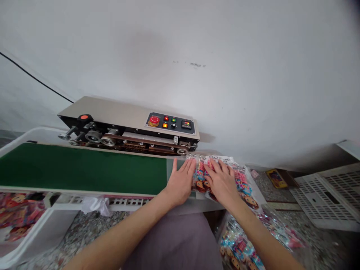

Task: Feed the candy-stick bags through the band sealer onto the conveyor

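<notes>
Here, flattened hands [180,183] on glossy plastic packets [245,187] beside smooth green belt [98,168].

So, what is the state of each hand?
Left hand: open, palm down at the edge of printed plastic packets.
Right hand: open, palm down on them.

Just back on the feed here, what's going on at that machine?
A person has both bare hands palm down by the right end of the green belt. The left hand lies at the left edge of some colourful printed packets; the right hand is spread over them. Behind the belt, the machine has lit buttons and a lit display. More packets lie below, at the lower right.
</notes>
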Available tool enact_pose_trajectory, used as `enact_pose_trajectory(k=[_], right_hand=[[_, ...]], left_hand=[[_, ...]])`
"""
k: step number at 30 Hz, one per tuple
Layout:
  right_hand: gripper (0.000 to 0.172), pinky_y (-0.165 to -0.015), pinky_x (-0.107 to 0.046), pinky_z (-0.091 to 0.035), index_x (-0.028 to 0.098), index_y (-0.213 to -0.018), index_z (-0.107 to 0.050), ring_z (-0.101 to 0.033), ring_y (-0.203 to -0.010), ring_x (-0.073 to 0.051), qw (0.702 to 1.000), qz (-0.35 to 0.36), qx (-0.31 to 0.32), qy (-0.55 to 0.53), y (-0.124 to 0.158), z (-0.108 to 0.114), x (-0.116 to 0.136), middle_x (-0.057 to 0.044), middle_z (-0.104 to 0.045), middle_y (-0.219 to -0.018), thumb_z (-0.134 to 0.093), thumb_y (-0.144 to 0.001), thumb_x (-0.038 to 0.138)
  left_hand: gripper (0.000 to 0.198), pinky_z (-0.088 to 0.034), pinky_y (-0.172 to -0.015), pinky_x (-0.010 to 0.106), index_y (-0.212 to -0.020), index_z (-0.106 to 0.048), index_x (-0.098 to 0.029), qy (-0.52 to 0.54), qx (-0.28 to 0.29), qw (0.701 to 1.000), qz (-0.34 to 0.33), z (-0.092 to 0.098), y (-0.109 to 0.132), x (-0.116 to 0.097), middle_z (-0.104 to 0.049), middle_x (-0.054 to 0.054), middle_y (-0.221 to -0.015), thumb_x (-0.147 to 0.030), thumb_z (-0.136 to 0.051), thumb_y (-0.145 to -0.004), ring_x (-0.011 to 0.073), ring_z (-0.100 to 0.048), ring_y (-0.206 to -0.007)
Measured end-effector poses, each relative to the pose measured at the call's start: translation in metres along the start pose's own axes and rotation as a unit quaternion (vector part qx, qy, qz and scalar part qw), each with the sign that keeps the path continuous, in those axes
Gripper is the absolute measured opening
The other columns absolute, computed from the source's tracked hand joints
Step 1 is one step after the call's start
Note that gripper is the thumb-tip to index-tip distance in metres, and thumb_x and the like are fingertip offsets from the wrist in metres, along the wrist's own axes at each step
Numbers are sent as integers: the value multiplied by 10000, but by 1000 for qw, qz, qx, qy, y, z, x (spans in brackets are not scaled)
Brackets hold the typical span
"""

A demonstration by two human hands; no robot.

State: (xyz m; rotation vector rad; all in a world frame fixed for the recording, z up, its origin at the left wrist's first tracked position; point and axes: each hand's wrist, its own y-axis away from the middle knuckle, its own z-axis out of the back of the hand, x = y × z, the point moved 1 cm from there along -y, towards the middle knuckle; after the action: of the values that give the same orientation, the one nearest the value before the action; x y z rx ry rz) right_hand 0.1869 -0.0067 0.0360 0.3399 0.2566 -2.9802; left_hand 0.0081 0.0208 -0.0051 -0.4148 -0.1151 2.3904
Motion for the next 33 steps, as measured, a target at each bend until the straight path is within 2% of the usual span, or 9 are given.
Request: enact_pose_trajectory(k=[3, 7, 12, 15, 18, 21, 26, 31, 33], right_hand=[[380, -1077, -546, -314, 268, -1334, -635, -402, -1381, -363, 1000, -1, -9, -4, -1, 2, 5, -90, -531, -1497, -495, -980, 272], [420, -1098, -541, -294, 263, -1394, -573, -427, -1358, -325, 998, 39, -4, -43, -2, 3, 19, -67, -568, -1465, -461, -990, 264], [405, -1116, -538, -277, 247, -1369, -594, -429, -1354, -322, 998, 34, 7, -57, 0, 1, 25, -51, -580, -1454, -465, -985, 253], [407, -1115, -542, -280, 244, -1370, -597, -431, -1355, -327, 998, 29, 6, -48, 1, 2, 25, -59, -576, -1458, -452, -990, 251], [401, -1102, -575, -282, 231, -1352, -617, -431, -1352, -355, 1000, 11, -2, -26, 0, 5, 23, -90, -582, -1446, -454, -986, 253], [393, -1101, -597, -278, 220, -1335, -631, -415, -1360, -373, 1000, 5, -1, -22, -1, 7, 21, -93, -594, -1432, -468, -979, 260], [410, -1130, -588, -253, 241, -1366, -602, -413, -1363, -353, 998, 25, 3, -55, -2, 6, 28, -54, -590, -1445, -469, -978, 259], [417, -1145, -590, -221, 227, -1392, -578, -406, -1365, -346, 995, 29, 5, -91, -6, 11, 39, -67, -571, -1463, -453, -999, 283], [405, -1142, -566, -226, 234, -1376, -592, -417, -1350, -327, 994, 31, -3, -109, -13, 14, 38, -62, -591, -1440, -413, -1013, 264]], left_hand=[[652, 14, -1209, 673, -1565, -216, -41, -8, 7, 1000, 8, 4, 1, 1, -340, 207, -1603, -214, -354, -952, 298, -317, -1496], [650, 43, -1208, 676, -1566, -263, -69, -55, -2, 998, 14, 10, 4, -2, -388, 205, -1581, -237, -393, -952, 350, -325, -1485], [632, 8, -1203, 700, -1539, -361, -94, -74, 16, 997, 26, 19, 9, 0, -401, 192, -1577, -240, -467, -933, 381, -283, -1497], [678, -30, -1186, 729, -1541, -369, -125, -76, 31, 996, 33, 22, 8, 1, -351, 190, -1604, -256, -534, -897, 394, -229, -1514], [714, -59, -1208, 685, -1545, -344, -98, -75, 47, 996, -10, 22, 5, 1, -265, 193, -1638, -265, -538, -878, 348, -153, -1543], [709, -83, -1221, 656, -1563, -289, -91, -47, 55, 996, -47, 19, 5, 2, -252, 173, -1647, -222, -461, -888, 292, -191, -1541], [667, -36, -1202, 704, -1558, -302, -82, -50, 30, 998, -2, 18, 13, 10, -291, 187, -1629, -167, -387, -903, 313, -275, -1513], [617, -28, -1190, 722, -1506, -397, -44, -73, 19, 995, 66, 32, 23, 27, -327, 206, -1608, -145, -387, -897, 354, -300, -1497], [621, -27, -1188, 724, -1488, -426, -38, -80, 15, 993, 83, 38, 20, 26, -345, 209, -1599, -119, -396, -873, 369, -301, -1493]])
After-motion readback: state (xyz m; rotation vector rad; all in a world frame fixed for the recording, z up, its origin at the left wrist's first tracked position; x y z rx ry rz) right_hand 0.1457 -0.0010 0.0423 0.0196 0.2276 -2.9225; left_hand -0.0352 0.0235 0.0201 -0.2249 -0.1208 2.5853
